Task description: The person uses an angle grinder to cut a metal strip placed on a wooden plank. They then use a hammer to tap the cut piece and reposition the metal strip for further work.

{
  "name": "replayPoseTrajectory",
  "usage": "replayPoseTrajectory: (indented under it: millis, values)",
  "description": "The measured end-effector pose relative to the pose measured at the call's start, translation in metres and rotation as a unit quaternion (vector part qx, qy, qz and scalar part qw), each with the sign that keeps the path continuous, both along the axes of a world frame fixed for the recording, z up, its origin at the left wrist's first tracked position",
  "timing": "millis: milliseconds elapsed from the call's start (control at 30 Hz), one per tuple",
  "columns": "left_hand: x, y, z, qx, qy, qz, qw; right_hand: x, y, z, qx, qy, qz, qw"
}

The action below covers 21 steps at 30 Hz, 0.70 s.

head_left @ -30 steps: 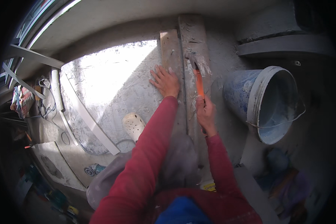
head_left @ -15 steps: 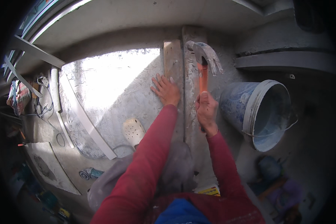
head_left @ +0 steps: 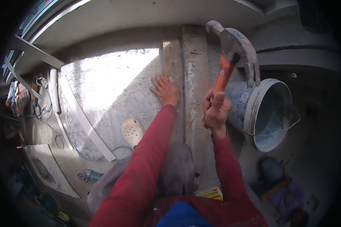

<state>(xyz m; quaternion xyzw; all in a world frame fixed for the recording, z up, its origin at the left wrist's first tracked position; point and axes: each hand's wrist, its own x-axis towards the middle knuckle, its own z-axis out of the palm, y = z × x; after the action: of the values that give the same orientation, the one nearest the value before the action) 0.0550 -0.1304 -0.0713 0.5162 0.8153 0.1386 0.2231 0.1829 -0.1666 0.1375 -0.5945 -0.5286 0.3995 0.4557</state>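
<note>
My right hand [head_left: 218, 109] is closed round the orange handle of a claw hammer [head_left: 236, 47]. The hammer is raised, its steel head up and its claws toward the bucket's side. My left hand [head_left: 166, 90] lies with fingers spread on the lower end of a short wooden strip [head_left: 172, 58], touching the scratched grey board beneath too. A nail-like point seems to stand on the strip above my fingers, too small to make out. Right beside the strip runs a longer, mortar-stained plank [head_left: 195, 75].
A white bucket [head_left: 258, 113] with a wire handle lies on its side at the right. On the left are a long pale strip [head_left: 88, 123], cables and an angle grinder [head_left: 89, 176]. A cream clog [head_left: 132, 131] is by my left forearm. A yellow box [head_left: 211, 193] sits near my body.
The hammer has risen toward me and to the right, away from the plank, its head looking larger and more tilted. My left hand keeps its place on the strip.
</note>
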Motion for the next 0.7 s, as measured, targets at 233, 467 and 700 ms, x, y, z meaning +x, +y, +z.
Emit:
replayPoseTrajectory:
  millis: [233,467,700]
  values:
    - [-0.003,0.002,0.005,-0.001,0.0,-0.005,1.0,-0.035,0.017,-0.068,0.01,-0.101,0.013,0.995]
    - [-0.003,0.002,0.002,0.011,0.013,-0.015,1.0,0.0,-0.01,-0.023,-0.019,0.111,-0.057,0.992]
    - [-0.004,0.005,0.007,-0.039,0.019,-0.028,0.999,-0.036,0.014,-0.083,-0.095,-0.185,-0.006,0.978]
